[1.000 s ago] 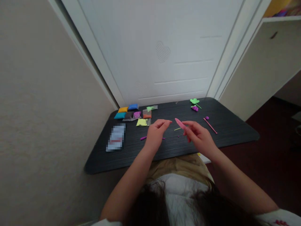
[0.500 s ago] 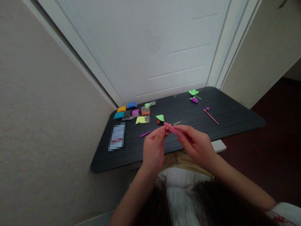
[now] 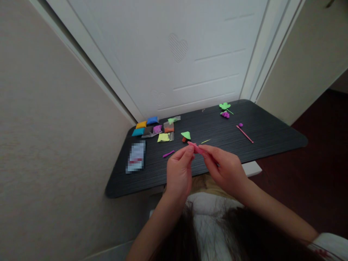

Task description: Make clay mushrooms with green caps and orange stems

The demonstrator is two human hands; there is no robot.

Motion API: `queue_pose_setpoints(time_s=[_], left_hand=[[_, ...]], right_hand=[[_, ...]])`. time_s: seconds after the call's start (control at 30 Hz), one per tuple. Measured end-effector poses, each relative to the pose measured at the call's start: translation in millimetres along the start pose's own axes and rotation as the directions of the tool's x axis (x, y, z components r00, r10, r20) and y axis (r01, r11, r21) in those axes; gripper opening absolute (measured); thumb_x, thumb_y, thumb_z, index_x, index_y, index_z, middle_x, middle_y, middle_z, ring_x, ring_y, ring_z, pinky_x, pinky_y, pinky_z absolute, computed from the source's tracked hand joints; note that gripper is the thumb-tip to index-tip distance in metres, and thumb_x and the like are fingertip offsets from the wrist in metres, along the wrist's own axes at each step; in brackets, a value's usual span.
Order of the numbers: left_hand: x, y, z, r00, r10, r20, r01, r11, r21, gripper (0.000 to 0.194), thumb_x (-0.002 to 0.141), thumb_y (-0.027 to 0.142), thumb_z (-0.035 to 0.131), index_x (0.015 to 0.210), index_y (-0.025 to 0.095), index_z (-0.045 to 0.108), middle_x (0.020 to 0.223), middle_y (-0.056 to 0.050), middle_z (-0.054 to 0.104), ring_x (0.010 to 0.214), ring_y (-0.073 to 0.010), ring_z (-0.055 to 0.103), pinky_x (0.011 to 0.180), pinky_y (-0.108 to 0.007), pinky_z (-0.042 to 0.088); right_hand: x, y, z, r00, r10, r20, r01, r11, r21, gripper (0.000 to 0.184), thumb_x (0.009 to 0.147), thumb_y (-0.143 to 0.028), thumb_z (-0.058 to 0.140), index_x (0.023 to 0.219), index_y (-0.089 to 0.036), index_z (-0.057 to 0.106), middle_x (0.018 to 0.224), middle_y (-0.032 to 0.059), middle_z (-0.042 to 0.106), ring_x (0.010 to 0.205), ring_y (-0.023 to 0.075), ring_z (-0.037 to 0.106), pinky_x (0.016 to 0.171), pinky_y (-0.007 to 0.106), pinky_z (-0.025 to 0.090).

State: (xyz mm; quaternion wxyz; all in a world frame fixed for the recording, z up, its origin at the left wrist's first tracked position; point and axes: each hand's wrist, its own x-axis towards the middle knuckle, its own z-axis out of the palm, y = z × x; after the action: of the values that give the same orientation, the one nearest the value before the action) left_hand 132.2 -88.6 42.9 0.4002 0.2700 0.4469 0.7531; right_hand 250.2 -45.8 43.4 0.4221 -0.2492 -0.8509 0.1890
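Above the table's front half my two hands meet. My right hand (image 3: 224, 164) is closed around a pink plastic modelling tool (image 3: 199, 149), whose flat end points up and left. My left hand (image 3: 179, 167) is pinched shut beside the tool's tip; whatever lies between its thumb and forefinger is hidden. Just beyond the fingers stands a small clay mushroom with a green cap (image 3: 186, 135) and a brown stem. A thin yellow strip (image 3: 206, 141) lies behind my right hand. To the left of my hands rests a short purple tool (image 3: 168, 154).
Several bags of coloured clay, among them a yellow one (image 3: 163, 137), lie at the table's back left. A phone (image 3: 136, 156) with a blurred screen is nearer. At the right are a green clay flower (image 3: 224, 106), purple clay grapes (image 3: 225, 115), a purple ball (image 3: 240, 125) and a pink stick (image 3: 245, 134).
The pink tool has shifted slightly left and lies flatter over my left fingertips. My right hand has come a little closer to the left. The things on the table stay put.
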Motion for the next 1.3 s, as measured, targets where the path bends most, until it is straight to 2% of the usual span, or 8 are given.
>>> queue_pose_setpoints(time_s=[0.3,0.43,0.67,0.8,0.9,1.1,1.2,1.3], left_hand=[[2,-4,-5.7,0.997,-0.071,-0.021,0.07,0.997,-0.042,0.012,0.068,0.022,0.064,0.077,0.015,0.068,0.076,-0.003,0.066,0.072,-0.009,0.056,0.068,-0.022,0.04],[2,-1,-8.2,0.984,-0.177,0.035,0.18,0.977,-0.111,0.015,0.069,0.022,0.063,0.081,0.015,0.068,0.08,-0.004,0.065,0.075,-0.0086,0.057,0.067,-0.021,0.041],[-4,6,-5.1,0.96,-0.239,0.15,0.262,0.952,-0.161,0.01,0.065,0.023,0.066,0.074,0.018,0.067,0.071,0.0,0.063,0.071,-0.0089,0.058,0.068,-0.023,0.044],[-9,9,-4.2,0.976,-0.132,0.171,0.147,0.986,-0.081,0.009,0.059,0.02,0.071,0.066,0.019,0.064,0.068,0.001,0.061,0.069,-0.0097,0.056,0.07,-0.026,0.044],[-15,14,-3.9,0.974,0.11,0.198,-0.129,0.988,0.087,0.011,0.059,0.016,0.072,0.063,0.02,0.063,0.069,0.001,0.06,0.075,-0.0116,0.055,0.076,-0.028,0.043],[-29,29,-2.6,0.74,0.56,0.374,-0.673,0.62,0.404,0.016,0.059,0.016,0.072,0.069,0.023,0.062,0.066,0.002,0.061,0.073,-0.015,0.055,0.077,-0.035,0.044],[-34,32,-2.8,0.636,0.627,0.449,-0.768,0.46,0.446,0.022,0.059,0.015,0.072,0.077,0.025,0.064,0.07,0.003,0.065,0.071,-0.0155,0.057,0.076,-0.037,0.046],[-36,34,-2.9,0.602,0.634,0.485,-0.792,0.397,0.463,0.027,0.062,0.015,0.07,0.084,0.027,0.064,0.075,0.002,0.067,0.072,-0.016,0.058,0.075,-0.037,0.046]], right_hand=[[2,12,-6,0.995,0.099,-0.022,-0.099,0.995,0.006,0.027,0.085,-0.024,0.041,0.11,-0.022,0.053,0.099,0.0028,0.064,0.08,0.0126,0.061,0.07,0.022,0.045],[5,59,-8,0.957,0.265,-0.118,-0.278,0.955,-0.105,0.027,0.085,-0.029,0.04,0.107,-0.022,0.054,0.091,0.0038,0.065,0.07,0.0139,0.06,0.063,0.024,0.043],[-6,140,1,0.896,0.441,-0.058,-0.439,0.856,-0.273,0.028,0.082,-0.032,0.04,0.101,-0.021,0.058,0.083,0.0055,0.066,0.071,0.0188,0.06,0.063,0.028,0.042],[-8,145,3,0.886,0.462,-0.025,-0.452,0.852,-0.265,0.03,0.082,-0.035,0.04,0.101,-0.022,0.059,0.081,0.0057,0.066,0.071,0.0188,0.06,0.064,0.028,0.042],[-8,144,3,0.885,0.465,-0.005,-0.45,0.854,-0.261,0.03,0.082,-0.036,0.04,0.1,-0.023,0.059,0.082,0.0052,0.066,0.073,0.0188,0.06,0.066,0.028,0.041],[-9,144,3,0.878,0.478,0.005,-0.455,0.839,-0.297,0.03,0.082,-0.037,0.04,0.099,-0.023,0.06,0.081,0.0044,0.066,0.072,0.0187,0.06,0.063,0.028,0.04],[-10,145,4,0.88,0.475,0.005,-0.451,0.839,-0.302,0.03,0.082,-0.038,0.04,0.099,-0.023,0.06,0.08,0.0044,0.066,0.07,0.0185,0.061,0.062,0.028,0.04],[-10,144,3,0.883,0.469,0.003,-0.445,0.841,-0.308,0.031,0.082,-0.038,0.04,0.099,-0.023,0.06,0.08,0.0049,0.067,0.072,0.0189,0.061,0.063,0.028,0.04]])
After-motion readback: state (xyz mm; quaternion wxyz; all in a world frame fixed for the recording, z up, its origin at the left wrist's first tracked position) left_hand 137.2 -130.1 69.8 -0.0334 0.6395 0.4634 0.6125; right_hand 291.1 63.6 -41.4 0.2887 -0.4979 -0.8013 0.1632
